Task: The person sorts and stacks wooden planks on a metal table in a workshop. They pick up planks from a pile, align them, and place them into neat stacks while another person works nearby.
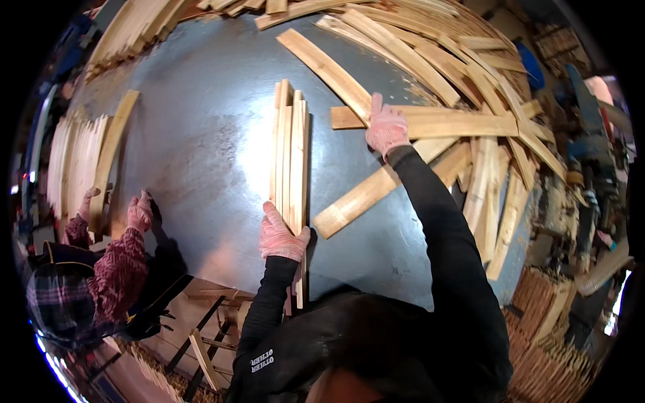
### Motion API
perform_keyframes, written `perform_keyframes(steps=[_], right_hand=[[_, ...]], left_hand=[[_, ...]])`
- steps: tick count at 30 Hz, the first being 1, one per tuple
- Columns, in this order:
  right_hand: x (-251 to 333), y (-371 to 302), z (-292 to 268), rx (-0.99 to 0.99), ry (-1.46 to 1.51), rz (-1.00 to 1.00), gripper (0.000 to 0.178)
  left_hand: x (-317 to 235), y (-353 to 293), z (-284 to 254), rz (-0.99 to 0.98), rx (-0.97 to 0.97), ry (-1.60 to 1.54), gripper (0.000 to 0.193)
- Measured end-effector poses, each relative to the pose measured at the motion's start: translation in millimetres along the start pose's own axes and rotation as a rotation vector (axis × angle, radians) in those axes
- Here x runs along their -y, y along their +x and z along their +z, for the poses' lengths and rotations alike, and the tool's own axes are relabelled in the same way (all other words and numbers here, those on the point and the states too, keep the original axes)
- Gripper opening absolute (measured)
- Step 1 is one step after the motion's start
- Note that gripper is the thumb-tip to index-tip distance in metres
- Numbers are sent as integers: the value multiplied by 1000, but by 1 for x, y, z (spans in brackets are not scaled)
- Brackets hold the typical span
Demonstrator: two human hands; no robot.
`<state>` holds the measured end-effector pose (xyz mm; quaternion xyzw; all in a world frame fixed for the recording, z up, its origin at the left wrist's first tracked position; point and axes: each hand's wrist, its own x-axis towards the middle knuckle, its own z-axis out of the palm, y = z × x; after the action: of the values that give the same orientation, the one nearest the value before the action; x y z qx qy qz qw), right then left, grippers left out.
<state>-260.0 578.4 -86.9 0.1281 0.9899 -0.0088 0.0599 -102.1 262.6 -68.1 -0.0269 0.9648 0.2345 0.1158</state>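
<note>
My left hand [282,236], in a pink-and-white knit glove, closes around the near part of a bundle of pale wooden slats [290,161]. They lie side by side lengthwise, their far ends slightly uneven. My right hand [388,127], gloved alike, is farther off to the right. Its fingers bend over wooden slats, gripping near the end of a slanting slat [324,70]. A second slat [463,125] runs crosswise beneath that hand. Palm and knuckles partly hide the contact. Another slat [359,200] slants out between my two arms.
A grey metal tabletop [201,121] carries everything. Loose slats [484,195] heap on the right and far right. Stacked slats [131,37] stand far left, more [74,161] at left. There a co-worker's gloved hands [140,213] hold a slat [115,148]. Machinery [584,174] stands beyond the right edge.
</note>
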Motion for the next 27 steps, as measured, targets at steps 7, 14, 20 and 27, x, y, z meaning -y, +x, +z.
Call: perform_keyframes(steps=[7,14,20,27], right_hand=[[5,-99,17,395,704,-113,59],[104,-211,-15,445,451,-407,66],[34,-106,14,-259,287,530,105],[-5,-116,41,-503,598,599,89]], left_hand=[[41,10,-20,-98,-8,179,113],[16,4,-28,19,12,234,119],[1,3,-21,-53,88,317,113],[20,-2,-22,-37,38,324,113]])
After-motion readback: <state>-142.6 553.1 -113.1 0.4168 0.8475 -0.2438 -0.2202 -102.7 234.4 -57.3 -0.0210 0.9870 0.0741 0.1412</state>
